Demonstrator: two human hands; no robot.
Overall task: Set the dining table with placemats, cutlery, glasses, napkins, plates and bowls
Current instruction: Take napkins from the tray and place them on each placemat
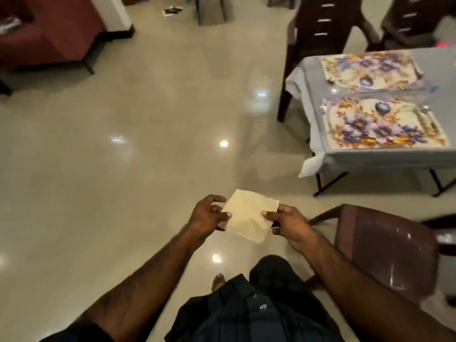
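Head view: we hold a cream folded napkin (249,215) over the floor at six o'clock, our left hand (208,217) pinching its left edge with thumb on top, our right hand (288,224) pinching its right edge. At four o'clock stands a maroon chair (385,248). At two o'clock, the grey-clothed table (370,159) carries two floral placemats, nearer (380,125) and farther (370,70).

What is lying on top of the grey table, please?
On the grey table lie two floral placemats, the far placemat and the near placemat. Small shiny items at their edges are too blurred to name. The table's right part is out of frame.
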